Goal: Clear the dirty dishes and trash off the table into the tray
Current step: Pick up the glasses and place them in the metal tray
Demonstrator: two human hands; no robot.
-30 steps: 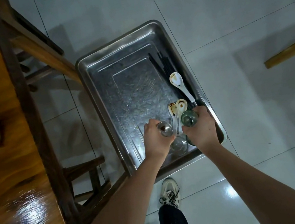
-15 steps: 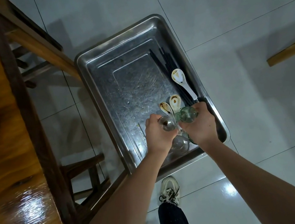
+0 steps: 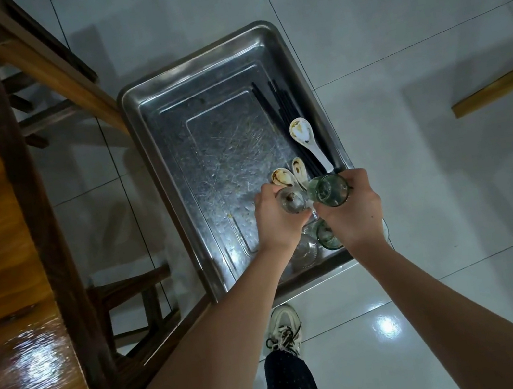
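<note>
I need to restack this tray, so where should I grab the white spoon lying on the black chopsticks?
Pinch the white spoon by its handle, coming from above. The handle rests across the chopsticks, pointing toward the tray's near right corner, and the upturned bowl looks soiled.

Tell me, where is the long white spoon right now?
In the head view, the white spoon lies inside the metal tray near its right wall, resting across the black chopsticks, just beyond the green glass held in the right hand.
</note>
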